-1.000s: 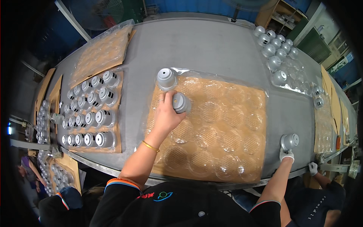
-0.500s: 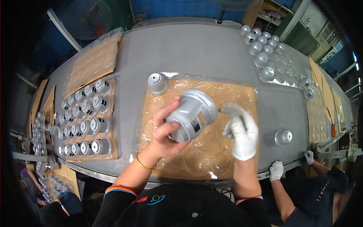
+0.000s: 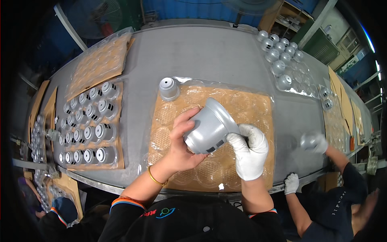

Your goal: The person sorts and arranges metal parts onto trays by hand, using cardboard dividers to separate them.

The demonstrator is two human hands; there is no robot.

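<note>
My bare left hand (image 3: 183, 141) is wrapped round the narrow end of a silver cup-shaped housing (image 3: 211, 125), held tilted over a clear plastic tray. Small dark rectangles mark the cup's lower side. At its wide rim, my right hand (image 3: 248, 153), in a white glove, pinches the edge between thumb and fingers. Beneath lies the clear moulded tray (image 3: 207, 172) with round pockets, on brown cardboard. One silver housing (image 3: 168, 88) sits in the tray's far left corner, narrow end up.
On the left, a tray of silver housings (image 3: 86, 133) stands in rows, with a stack of trays (image 3: 100, 62) beyond it. More housings (image 3: 280, 52) sit at the far right. A co-worker's gloved hand (image 3: 320, 144) touches a blurred housing (image 3: 309, 141); their other glove (image 3: 291, 183) rests at the table edge.
My right hand has moved onto the cup's rim and closed there. The cup has turned in my left hand. At right, the co-worker's hand has reached the loose housing.
</note>
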